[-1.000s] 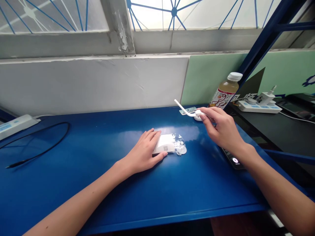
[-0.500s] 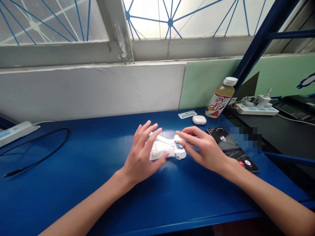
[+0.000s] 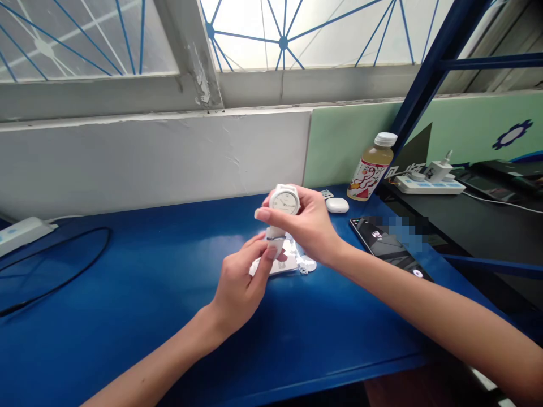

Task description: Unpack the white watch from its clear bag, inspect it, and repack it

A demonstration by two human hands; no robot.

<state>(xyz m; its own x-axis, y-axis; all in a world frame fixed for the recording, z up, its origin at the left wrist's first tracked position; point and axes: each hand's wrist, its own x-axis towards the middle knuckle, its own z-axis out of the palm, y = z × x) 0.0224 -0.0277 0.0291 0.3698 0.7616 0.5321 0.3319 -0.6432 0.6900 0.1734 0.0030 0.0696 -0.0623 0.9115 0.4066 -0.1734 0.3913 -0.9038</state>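
A white wristwatch is held up over the blue desk, its round dial facing me. My right hand grips it at the case, thumb across the lower edge of the dial. Lower down, my left hand pinches the white strap between thumb and fingers. Beneath the watch, partly covered by my hands, lies a clear plastic packet with a white printed card and crumpled bits at its right end.
A phone lies right of my hands. Behind it are a white earbud case, a small card and a drink bottle. Power strips stand at far left and right. A black cable loops on the left.
The watch has been lifted off the packet and turned upright, dial toward me. My left hand, spread open before, has closed on the strap. The view has shifted slightly right.
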